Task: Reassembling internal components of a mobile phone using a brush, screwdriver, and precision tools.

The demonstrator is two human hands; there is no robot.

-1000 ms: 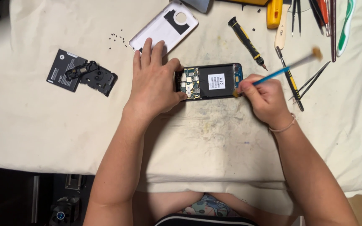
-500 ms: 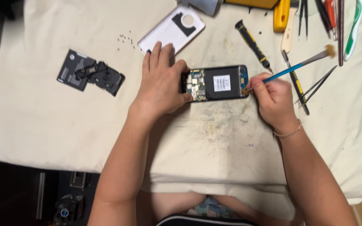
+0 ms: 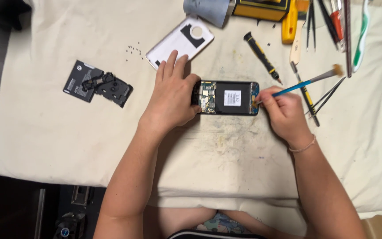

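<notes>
View from above of my counter (image 3: 45, 141), covered with a cream cloth. My left hand (image 3: 173, 95) lies flat over the left end of the opened phone (image 3: 226, 98), fingers spread and thumb pressed to its near edge, steadying it. My right hand (image 3: 281, 108) is clenched around a blue-handled brush (image 3: 303, 83), gripped like a pen; the tip of the handle meets the right end of the phone, while the bristles point up and to the right.

The phone lies near the middle of the counter, back cover off, circuit board showing at its left end and a dark battery with a white label in the middle. Its long axis runs left to right, across my view, and it lies flat.

Surroundings: the white back cover (image 3: 180, 42) lies just beyond my left fingers, tilted. A scatter of small screws (image 3: 134, 49) lies to its left. Further left, well apart from the phone, are a black battery pack and black plastic frame (image 3: 98, 84). A black-and-yellow screwdriver (image 3: 261, 56) lies beyond the phone's right end. Tweezers (image 3: 330, 95) and other tools lie just right of my right hand. A yellow box (image 3: 261, 8) stands at the far edge.
</notes>
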